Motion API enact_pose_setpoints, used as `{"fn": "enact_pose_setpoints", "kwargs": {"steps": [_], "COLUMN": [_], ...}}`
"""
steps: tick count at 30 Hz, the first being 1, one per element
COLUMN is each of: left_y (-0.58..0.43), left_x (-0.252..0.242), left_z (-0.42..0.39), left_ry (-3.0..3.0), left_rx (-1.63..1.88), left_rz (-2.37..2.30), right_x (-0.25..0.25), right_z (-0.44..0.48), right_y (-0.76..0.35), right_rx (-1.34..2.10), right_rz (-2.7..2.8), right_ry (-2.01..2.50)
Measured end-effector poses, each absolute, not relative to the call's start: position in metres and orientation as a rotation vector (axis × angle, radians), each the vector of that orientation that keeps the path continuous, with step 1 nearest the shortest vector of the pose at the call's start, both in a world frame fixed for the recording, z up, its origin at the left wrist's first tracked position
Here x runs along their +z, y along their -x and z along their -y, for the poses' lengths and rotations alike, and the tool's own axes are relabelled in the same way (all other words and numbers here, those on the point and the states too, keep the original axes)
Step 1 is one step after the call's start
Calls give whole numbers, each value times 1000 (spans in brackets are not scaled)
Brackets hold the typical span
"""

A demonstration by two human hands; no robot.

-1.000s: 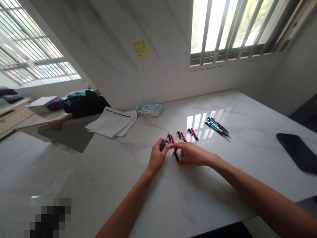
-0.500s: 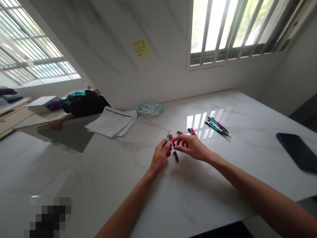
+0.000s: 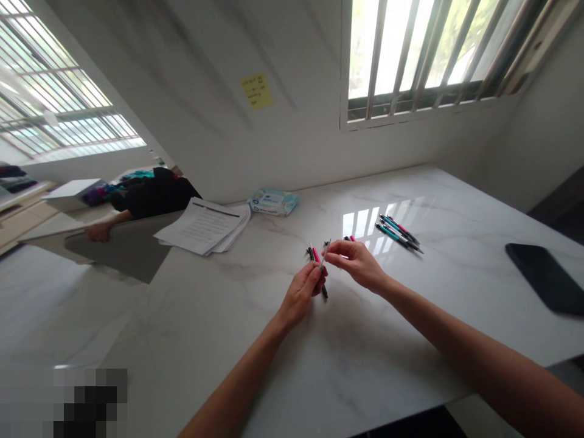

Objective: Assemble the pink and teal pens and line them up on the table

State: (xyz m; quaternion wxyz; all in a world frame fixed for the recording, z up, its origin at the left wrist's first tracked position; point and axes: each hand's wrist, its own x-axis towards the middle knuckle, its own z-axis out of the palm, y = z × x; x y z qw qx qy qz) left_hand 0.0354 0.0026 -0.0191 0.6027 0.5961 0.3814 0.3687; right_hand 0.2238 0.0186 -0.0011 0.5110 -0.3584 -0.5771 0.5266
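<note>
**Right hand (image 3: 356, 264) pinches a slim pen (image 3: 325, 253)**

On my feed, the left hand (image 3: 301, 293) is closed around a small bundle of pens, just above the table (image 3: 410, 340). The left fingers (image 3: 314, 277) curl around a pink-barrelled pen (image 3: 316, 255), and a black-tipped pen (image 3: 324, 293) pokes out below them. The right fingers (image 3: 335, 250) are pressed together, thumb and forefinger pinching the slim pen's metal end. Since a moment ago, the hands have closed in on each other, and the teal barrel in the left hand is now hidden from me.

Just beyond lies a red-and-black pen (image 3: 350, 238), then a loose group of teal and red pens (image 3: 396, 234). Farther off are a dark phone (image 3: 545, 278), a stack of printed papers (image 3: 203, 226) and a wet-wipes pack (image 3: 272, 202). I can't read the pack's label or the handwriting on the yellow sticky note (image 3: 255, 91).
</note>
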Motion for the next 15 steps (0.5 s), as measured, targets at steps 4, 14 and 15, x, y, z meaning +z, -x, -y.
{"fn": "enact_pose_setpoints", "kwargs": {"steps": [4, 14, 15], "left_y": [-30, -26, -26], "left_x": [-22, -13, -12], "left_z": [-8, -11, -11], "left_ry": [-1432, -1419, -1413], "left_rx": [910, 1091, 1102], "left_rz": [-977, -1083, -1082], "right_x": [3, -10, -11], "right_z": [-24, -11, -10], "right_y": [-231, -220, -219], "right_rx": [1246, 1110, 1081], "right_rz": [1200, 1684, 1719], "right_ry": [910, 1015, 1024]}}
